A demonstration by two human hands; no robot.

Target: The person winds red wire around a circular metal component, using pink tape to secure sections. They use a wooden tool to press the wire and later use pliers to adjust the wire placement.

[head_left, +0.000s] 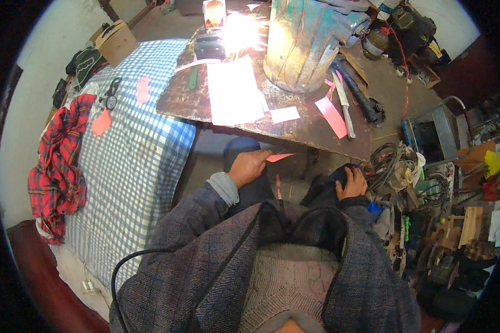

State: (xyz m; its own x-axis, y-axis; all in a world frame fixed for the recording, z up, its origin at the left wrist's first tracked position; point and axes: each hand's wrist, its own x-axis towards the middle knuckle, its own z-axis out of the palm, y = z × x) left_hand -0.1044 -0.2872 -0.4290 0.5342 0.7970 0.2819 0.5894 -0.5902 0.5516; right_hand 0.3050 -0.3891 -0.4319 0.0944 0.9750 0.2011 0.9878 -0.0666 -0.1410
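Note:
My left hand (pixel 251 167) is above my left knee, its fingers closed on a small pointed piece of pink paper (pixel 280 157). My right hand (pixel 352 183) lies on my right knee with its fingers apart, holding nothing. In front of both hands is the near edge of a worn brown table (pixel 311 136). On it lie a white sheet of paper (pixel 233 94), a small white paper piece (pixel 285 115) and a pink paper strip (pixel 331 117). Beside that strip rests a knife (pixel 344 102), its handle toward me.
A large battered metal drum (pixel 294 55) stands on the table near a glaring light (pixel 244 33). To the left is a surface with a checked cloth (pixel 133 133), bearing a red plaid garment (pixel 61 166) and pink paper scraps (pixel 143 90). Coiled cables (pixel 391 164) and tools clutter the right.

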